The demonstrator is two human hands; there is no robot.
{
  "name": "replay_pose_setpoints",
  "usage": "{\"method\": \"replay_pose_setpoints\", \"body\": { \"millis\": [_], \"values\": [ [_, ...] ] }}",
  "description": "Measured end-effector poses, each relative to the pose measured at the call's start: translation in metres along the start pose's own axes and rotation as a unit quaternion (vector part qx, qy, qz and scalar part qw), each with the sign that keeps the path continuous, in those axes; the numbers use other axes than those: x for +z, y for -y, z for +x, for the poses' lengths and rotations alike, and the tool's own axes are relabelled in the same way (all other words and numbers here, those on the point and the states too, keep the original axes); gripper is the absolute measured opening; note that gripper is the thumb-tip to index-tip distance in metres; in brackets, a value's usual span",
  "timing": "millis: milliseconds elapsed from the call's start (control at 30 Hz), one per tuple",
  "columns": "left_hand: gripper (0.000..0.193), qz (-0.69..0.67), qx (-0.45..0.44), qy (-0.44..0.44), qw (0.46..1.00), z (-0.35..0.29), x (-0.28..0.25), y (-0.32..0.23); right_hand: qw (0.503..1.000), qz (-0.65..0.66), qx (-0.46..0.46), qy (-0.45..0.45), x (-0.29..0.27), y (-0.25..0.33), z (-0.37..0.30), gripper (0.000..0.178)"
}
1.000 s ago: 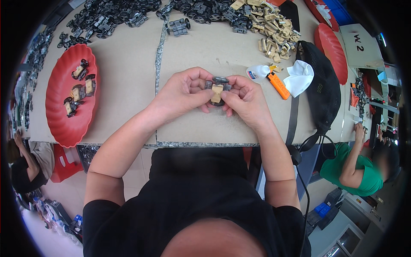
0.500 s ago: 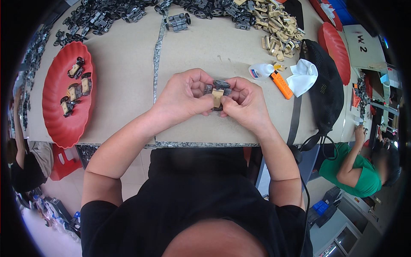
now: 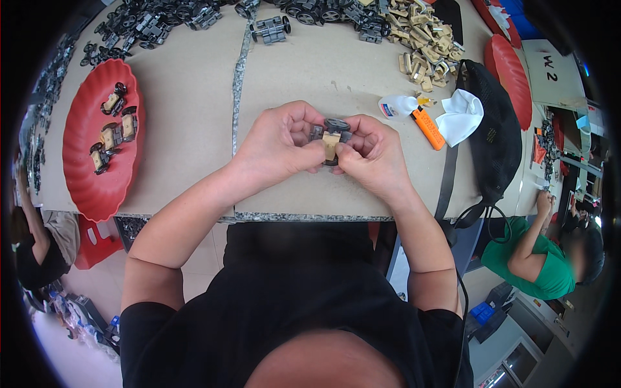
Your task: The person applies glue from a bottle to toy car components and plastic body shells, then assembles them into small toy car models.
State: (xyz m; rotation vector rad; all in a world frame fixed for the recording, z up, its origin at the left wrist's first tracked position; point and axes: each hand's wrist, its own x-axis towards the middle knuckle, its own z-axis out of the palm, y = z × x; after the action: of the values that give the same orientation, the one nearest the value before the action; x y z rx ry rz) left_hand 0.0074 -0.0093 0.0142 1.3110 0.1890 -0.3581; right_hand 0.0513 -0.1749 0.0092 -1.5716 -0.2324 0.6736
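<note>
Between my two hands is a small toy car chassis (image 3: 336, 124) with black wheels and a tan plastic piece (image 3: 330, 143) set on it. My left hand (image 3: 288, 139) grips its left side, thumb against the tan piece. On the other side my right hand (image 3: 370, 152) is closed on it too, thumb pressed near the tan piece's lower end. The fingers hide much of its underside. Both hands are just above the table, near its front edge.
A red scalloped tray (image 3: 77, 158) at left holds several assembled chassis. Grey chassis (image 3: 152, 29) and tan pieces (image 3: 424, 42) are heaped at the back. To the right lie a glue bottle (image 3: 397, 106), an orange cutter (image 3: 428, 128), a white cloth (image 3: 460, 116) and a black bag (image 3: 490, 139).
Both hands stay almost in place around the chassis, thumbs still on the tan piece. The whole view has shifted slightly.
</note>
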Motion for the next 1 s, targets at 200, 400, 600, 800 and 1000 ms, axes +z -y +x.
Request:
{"method": "replay_pose_setpoints", "body": {
  "millis": [200,400,600,800,1000],
  "values": [
    [0.026,-0.001,0.0,0.008,1.0,0.0,-0.001,-0.001,0.999,0.021,0.026,0.012,-0.002,0.0,0.001,0.026],
    [0.03,-0.029,-0.004,0.016,0.999,0.002,-0.002,0.0,0.999,0.021,0.02,0.016,-0.003,0.002,0.001,0.025],
    [0.043,0.393,0.38,-0.104,0.831,-0.01,0.004,0.005,0.994,0.108,0.004,-0.002,-0.004,0.008,0.001,0.025],
    [0.044,0.418,0.391,-0.038,0.819,-0.006,0.001,0.016,0.996,0.088,0.005,0.013,-0.004,0.006,0.002,0.02],
    [0.033,0.344,0.325,-0.009,0.881,-0.009,-0.005,0.007,0.997,0.065,0.034,0.033,-0.007,0.01,-0.001,0.024]
  ]
}}
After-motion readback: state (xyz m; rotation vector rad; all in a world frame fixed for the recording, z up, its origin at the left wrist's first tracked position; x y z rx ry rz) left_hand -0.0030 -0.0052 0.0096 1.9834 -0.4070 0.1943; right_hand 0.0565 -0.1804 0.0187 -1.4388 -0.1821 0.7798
